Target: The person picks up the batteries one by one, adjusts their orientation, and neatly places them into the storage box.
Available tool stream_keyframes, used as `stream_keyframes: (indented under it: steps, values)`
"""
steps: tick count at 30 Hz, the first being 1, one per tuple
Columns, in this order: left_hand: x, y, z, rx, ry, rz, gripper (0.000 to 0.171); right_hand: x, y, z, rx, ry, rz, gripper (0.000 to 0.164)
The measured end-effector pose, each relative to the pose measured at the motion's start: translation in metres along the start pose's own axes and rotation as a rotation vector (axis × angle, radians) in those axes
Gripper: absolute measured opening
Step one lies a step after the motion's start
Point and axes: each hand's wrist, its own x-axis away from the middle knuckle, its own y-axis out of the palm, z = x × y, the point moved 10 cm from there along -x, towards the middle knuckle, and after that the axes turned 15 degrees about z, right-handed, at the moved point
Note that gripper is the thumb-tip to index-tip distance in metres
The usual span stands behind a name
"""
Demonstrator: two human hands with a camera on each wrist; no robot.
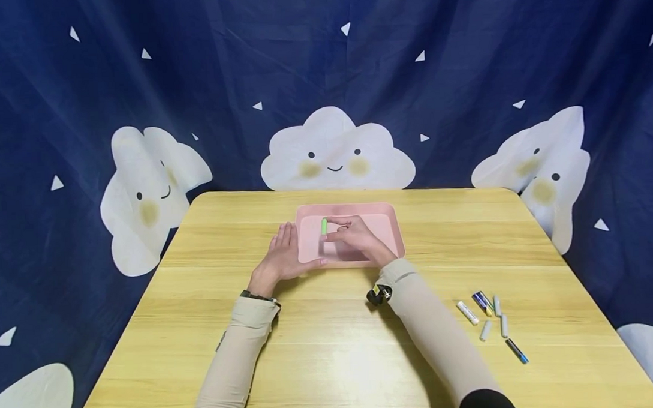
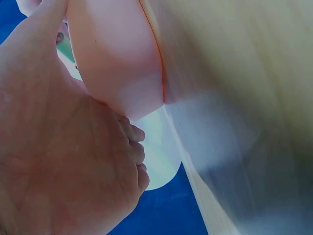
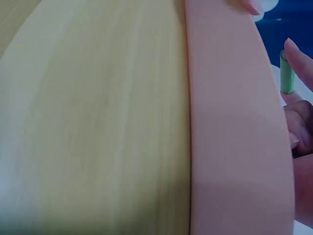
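Observation:
My right hand (image 1: 357,236) is over the pink tray (image 1: 380,226) and pinches a green battery (image 1: 324,226) by its two ends, between thumb and a fingertip. In the right wrist view the green battery (image 3: 287,76) shows beyond the tray's wall (image 3: 234,112). At the tray's front left corner rests my left hand (image 1: 282,259), its fingers straight along the left side and its thumb on the front rim. The left wrist view shows the left palm (image 2: 63,147) beside the tray's outer wall (image 2: 117,58).
Several loose batteries lie on the table to the right: a white one (image 1: 467,313), a blue one (image 1: 479,304), grey ones (image 1: 504,326) and a black-and-blue one (image 1: 517,351). The wooden table (image 1: 201,328) ends at a dark blue curtain (image 1: 219,63) with cloud prints.

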Motion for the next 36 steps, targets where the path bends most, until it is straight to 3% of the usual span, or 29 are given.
stream_keyframes:
  steps: [19,36]
  values:
    - [0.001,-0.002,0.0,0.007,0.011,-0.001,0.13,-0.015,0.038,0.019,0.074,0.116,0.001,0.061]
    - [-0.002,0.004,-0.003,-0.001,0.004,-0.004,0.131,-0.02,0.055,0.012,0.293,-0.027,-0.021,0.064]
